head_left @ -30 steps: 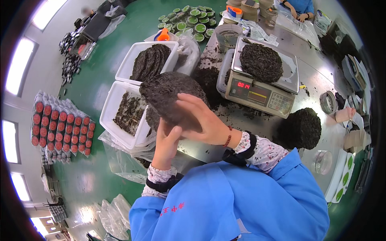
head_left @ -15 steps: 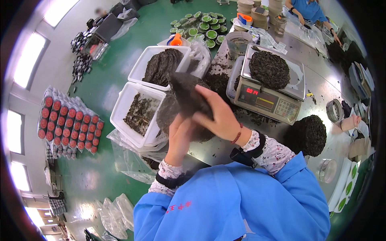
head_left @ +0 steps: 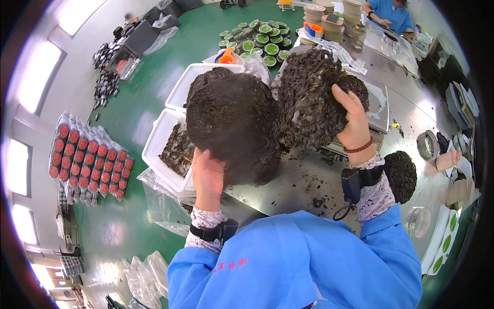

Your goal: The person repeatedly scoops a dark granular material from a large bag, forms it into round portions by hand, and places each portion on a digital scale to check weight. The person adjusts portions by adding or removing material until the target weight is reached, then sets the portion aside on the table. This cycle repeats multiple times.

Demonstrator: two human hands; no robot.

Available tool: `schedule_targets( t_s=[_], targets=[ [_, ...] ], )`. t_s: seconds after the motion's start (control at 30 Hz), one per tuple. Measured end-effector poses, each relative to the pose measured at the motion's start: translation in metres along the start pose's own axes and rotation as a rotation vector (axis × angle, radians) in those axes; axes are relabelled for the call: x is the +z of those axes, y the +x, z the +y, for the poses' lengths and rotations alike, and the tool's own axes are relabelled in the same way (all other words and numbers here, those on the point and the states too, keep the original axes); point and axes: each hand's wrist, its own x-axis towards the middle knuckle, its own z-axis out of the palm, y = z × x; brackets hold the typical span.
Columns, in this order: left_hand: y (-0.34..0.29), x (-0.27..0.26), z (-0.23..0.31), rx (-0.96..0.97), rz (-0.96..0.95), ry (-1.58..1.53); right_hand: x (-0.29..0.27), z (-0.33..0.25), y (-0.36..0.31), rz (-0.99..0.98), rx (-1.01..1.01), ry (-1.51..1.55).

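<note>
My left hand (head_left: 208,177) grips the near edge of a broad, dark round of dried seaweed (head_left: 231,118), its thumb lying on top. The sheet is slightly blurred and covers parts of the white boxes behind it. Farther right, my right hand (head_left: 354,121) has its fingers closed on the right side of a rougher, clumpy seaweed round (head_left: 311,98). That one is raised in front of the digital scale (head_left: 380,105), hiding its display. A third seaweed round (head_left: 358,91) shows partly on the scale, behind my right hand.
White plastic boxes (head_left: 149,149) with seaweed stand at left. Another seaweed round (head_left: 401,177) lies on the metal table (head_left: 288,190) at right, near a metal ring (head_left: 427,143). Green-lidded containers (head_left: 262,38) cover the floor beyond. A co-worker (head_left: 393,15) sits at the far right.
My hands, close together over a dark seaweed piece before, have moved apart. Each now holds a separate round, the right one up by the scale. The scale's display has become covered.
</note>
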Motion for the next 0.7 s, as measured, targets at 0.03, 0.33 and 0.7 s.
schedule_targets(
  t_s=[0.03,0.33,0.7],
  targets=[
    [0.001,0.005,-0.002,-0.016,-0.010,0.003,0.002,0.000,-0.002,-0.030,-0.007,-0.018],
    [0.005,0.007,-0.013,-0.072,0.061,0.040,0.022,-0.036,-0.019,-0.175,0.077,0.147],
    [0.000,0.011,-0.028,-0.275,-0.121,-0.002,-0.032,0.072,0.014,-0.109,0.153,-0.355]
  ],
)
